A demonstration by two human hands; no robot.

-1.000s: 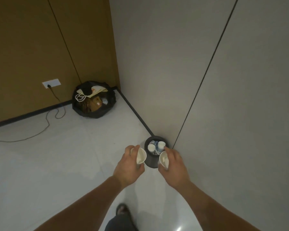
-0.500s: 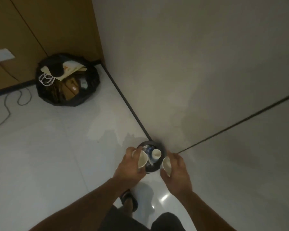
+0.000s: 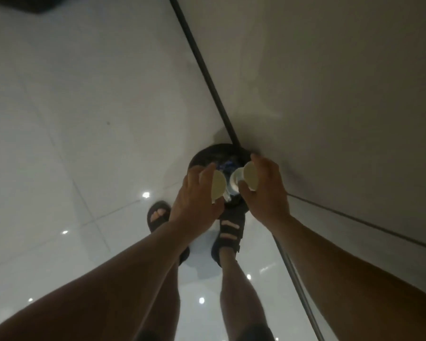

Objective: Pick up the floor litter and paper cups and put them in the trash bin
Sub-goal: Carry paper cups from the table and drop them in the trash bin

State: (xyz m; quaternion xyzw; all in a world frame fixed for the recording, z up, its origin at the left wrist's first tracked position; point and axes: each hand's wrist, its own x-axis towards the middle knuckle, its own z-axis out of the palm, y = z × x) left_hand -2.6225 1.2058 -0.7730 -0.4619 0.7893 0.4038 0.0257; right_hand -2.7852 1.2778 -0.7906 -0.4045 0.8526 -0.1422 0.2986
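Note:
A small round black trash bin (image 3: 208,153) stands on the floor against the wall corner, with cups and blue litter inside. My left hand (image 3: 194,200) grips a white paper cup (image 3: 218,187) tipped on its side right over the bin's near rim. My right hand (image 3: 266,190) grips a second white paper cup (image 3: 250,177), also tipped, above the bin's right side. Another cup (image 3: 236,180) shows between the two, inside the bin. Both hands hide the bin's near half.
The grey wall (image 3: 330,94) rises to the right behind a black skirting strip (image 3: 202,70). My feet in dark sandals (image 3: 229,232) stand on the glossy white tile floor (image 3: 71,143) just before the bin. A dark bag's edge (image 3: 35,3) shows top left.
The view has tilted steeply down and closer to the bin. Both hands have lowered their cups over the bin's opening and tipped them further. The black bag has slid out of view.

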